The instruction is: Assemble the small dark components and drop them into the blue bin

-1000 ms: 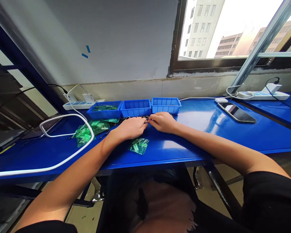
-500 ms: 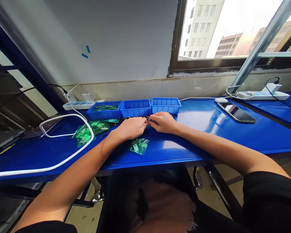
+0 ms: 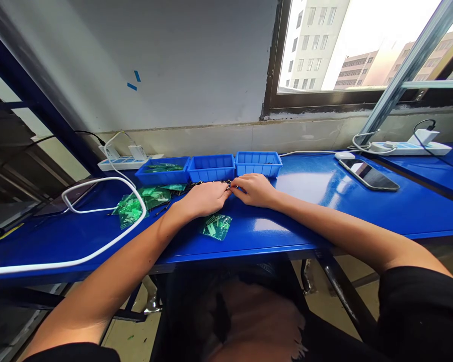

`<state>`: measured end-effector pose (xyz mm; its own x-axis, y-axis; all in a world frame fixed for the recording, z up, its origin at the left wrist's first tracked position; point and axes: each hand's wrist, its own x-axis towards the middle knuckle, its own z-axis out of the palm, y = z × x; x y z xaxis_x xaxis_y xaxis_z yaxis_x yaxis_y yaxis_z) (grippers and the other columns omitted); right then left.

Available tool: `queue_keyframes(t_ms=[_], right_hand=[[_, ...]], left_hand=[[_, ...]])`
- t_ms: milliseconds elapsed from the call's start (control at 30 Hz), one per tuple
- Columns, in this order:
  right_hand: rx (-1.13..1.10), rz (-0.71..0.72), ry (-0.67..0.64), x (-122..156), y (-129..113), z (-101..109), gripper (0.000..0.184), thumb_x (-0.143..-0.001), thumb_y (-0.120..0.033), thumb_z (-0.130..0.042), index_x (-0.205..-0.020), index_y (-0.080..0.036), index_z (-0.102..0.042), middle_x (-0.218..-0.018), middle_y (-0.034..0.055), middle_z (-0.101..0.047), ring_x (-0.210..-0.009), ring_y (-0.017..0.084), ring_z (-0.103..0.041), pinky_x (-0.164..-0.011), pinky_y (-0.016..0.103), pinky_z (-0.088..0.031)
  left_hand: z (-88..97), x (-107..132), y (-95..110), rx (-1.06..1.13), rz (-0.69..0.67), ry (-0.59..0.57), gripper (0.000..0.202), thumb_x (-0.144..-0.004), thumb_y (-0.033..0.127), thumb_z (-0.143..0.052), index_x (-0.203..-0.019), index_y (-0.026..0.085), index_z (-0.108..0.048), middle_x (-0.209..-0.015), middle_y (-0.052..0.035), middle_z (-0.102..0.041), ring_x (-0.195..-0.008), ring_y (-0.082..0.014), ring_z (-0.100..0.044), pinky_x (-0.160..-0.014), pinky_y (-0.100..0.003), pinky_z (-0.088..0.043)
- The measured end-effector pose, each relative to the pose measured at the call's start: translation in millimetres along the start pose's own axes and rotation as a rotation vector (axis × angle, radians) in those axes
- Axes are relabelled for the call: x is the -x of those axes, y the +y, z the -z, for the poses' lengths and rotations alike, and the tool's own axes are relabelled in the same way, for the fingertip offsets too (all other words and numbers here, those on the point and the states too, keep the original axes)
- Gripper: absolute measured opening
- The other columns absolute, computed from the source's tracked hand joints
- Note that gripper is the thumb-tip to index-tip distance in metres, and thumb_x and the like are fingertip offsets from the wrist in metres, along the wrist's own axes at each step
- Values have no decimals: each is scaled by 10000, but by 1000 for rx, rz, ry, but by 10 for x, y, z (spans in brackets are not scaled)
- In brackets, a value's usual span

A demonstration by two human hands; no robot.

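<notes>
Holds curled left hand (image 3: 207,198) and right hand (image 3: 255,191) equally close to small dark parts (image 3: 228,184) between them, just on the near side of the blue bins (image 3: 212,174), with grip and long axis too hidden to tell.

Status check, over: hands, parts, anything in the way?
Left hand and right hand close together, grip unclear. Small dark parts just beyond them, partly hidden. White cord loops at left, apart from both hands.
</notes>
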<state>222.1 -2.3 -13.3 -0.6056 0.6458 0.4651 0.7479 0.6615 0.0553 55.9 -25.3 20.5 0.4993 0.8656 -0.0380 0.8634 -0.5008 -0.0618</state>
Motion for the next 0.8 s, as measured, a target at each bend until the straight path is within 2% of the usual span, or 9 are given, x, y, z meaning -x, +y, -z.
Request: queue_keyframes(t_ms=[300,600,800], right_hand=[[-7,16,-29,-2,1,-1,195,-842,-205,-451,-869,-165,-639,-848,53,-698,-758,156,-608,-665,249,-348],[17,40,-60,0,-19,16,218,-850,-202,-410,-772,-155,-608,-788,61,-675,-707,155,-584,-645,257,-328],[29,47,-70,3,-27,21,201,-835,-192,-416,-750,-158,-595,-766,59,-662,-692,154,-568,-629,258,-312]], left_hand=[[3,-2,-15,24,-2,-3,451,-954,424,-175,-991,202,-566,-1046,-67,-646,-993,-230,-608,-844,-328,-464],[9,11,-13,4,-11,0,408,-954,396,-208,-971,206,-569,-1038,-61,-647,-986,-223,-610,-855,-321,-458],[0,-3,-20,2,-23,4,448,-954,409,-178,-968,204,-577,-1033,-61,-649,-974,-219,-609,-843,-314,-456]])
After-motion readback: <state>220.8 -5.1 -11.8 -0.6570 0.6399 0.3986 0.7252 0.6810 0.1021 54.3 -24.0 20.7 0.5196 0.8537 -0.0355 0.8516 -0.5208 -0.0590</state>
